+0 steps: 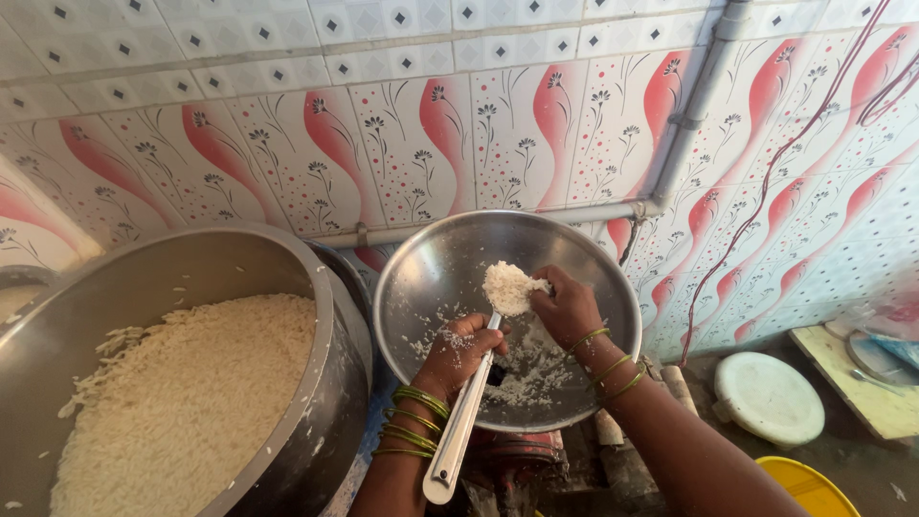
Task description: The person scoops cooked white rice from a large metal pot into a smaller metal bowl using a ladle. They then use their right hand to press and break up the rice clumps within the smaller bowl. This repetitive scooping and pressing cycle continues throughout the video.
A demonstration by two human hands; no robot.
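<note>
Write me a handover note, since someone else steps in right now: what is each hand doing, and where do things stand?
Left hand: grips the white-handled ladle, its head piled with a clump of cooked white rice.
Right hand: fingers press on that clump.
Both work over the tilted round steel bowl, which holds scattered rice.
Large steel pot at left is full of rice.
Done: bowl mostly scraped. Left: clump on ladle, bits in bowl.

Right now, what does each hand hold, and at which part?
Left hand grips the white-handled spoon at the upper handle. Right hand pinches the rice lump on the spoon's head.
</note>
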